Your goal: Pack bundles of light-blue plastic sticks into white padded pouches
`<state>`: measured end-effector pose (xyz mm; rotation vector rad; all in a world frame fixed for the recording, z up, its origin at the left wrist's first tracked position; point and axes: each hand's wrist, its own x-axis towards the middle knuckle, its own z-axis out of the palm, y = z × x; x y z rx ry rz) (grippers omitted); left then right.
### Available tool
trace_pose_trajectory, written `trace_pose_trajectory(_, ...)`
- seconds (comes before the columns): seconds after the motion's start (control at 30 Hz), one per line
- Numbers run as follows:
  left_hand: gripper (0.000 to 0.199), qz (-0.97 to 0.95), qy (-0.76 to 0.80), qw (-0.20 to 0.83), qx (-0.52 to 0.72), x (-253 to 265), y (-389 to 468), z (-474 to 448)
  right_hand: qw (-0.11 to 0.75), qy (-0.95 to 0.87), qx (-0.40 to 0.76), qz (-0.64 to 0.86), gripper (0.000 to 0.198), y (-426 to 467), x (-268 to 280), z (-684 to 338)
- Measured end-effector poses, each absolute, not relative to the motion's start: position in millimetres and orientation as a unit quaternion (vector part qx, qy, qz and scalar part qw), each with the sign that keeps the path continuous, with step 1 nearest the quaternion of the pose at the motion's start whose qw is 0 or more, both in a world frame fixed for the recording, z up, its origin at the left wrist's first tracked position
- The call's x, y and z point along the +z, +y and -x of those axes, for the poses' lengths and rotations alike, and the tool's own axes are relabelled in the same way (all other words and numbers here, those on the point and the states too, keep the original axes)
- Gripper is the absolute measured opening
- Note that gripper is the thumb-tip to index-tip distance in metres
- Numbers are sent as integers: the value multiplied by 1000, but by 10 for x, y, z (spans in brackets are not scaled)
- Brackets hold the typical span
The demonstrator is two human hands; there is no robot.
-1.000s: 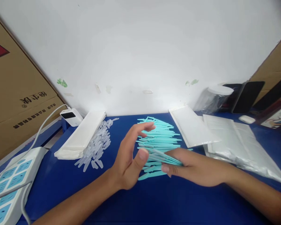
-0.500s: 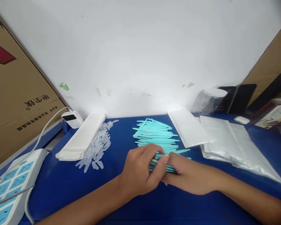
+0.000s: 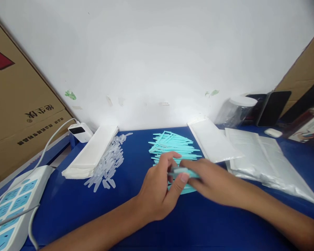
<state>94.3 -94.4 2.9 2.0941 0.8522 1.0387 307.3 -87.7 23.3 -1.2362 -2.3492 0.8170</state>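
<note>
My left hand (image 3: 159, 190) is closed in a pinch, thumb and forefinger around a thin teal stick (image 3: 181, 170) with a paler, whitish end. From the right, my right hand (image 3: 211, 181) closes its fingers on the teal end of the same stick; motion blurs them. Both hands are just above the near edge of a pile of slim, tapered teal plastic sticks (image 3: 172, 143). A few of those sticks show beneath the fingers. Left of my left hand lies a heap of small translucent plastic pieces (image 3: 110, 164).
A stack of white sleeves (image 3: 91, 150) lies at left. White packets (image 3: 211, 139) and silvery pouches (image 3: 264, 160) are on the right. A power strip (image 3: 21, 209) with cables, a white device (image 3: 80, 132), a lidded clear jar (image 3: 237, 111) and dark phones (image 3: 273, 108) line the blue table's (image 3: 136, 233) sides.
My right hand has lifted and turned, its fingers now reaching toward my left hand instead of lying beneath it. A stick with a pale end shows between the hands.
</note>
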Motion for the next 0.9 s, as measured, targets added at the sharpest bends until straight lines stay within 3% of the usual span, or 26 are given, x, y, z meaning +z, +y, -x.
trace_pose_trajectory(0.2,33,-730,409,329,438,45,-789,-882,276,-711,84,641,46,-270,290,-4012)
trace_pose_trajectory(0.3,32,-719,428,344,426,36,-710,-853,228,-663,37,712,53,6,176,-4460)
trace_pose_trajectory(0.5,31,-710,426,370,422,-2,-657,-842,178,-663,140,713,59,54,100,-4549)
trace_pose_trajectory(0.73,30,-690,388,421,441,28,-588,-793,405,-618,261,621,56,-327,577,-4206)
trace_pose_trajectory(0.8,43,-677,334,491,434,55,-583,-784,492,-554,358,568,58,-464,606,-3964)
trace_pose_trajectory(0.9,74,-633,228,614,413,99,-630,-790,487,-533,473,505,50,-708,507,-3492)
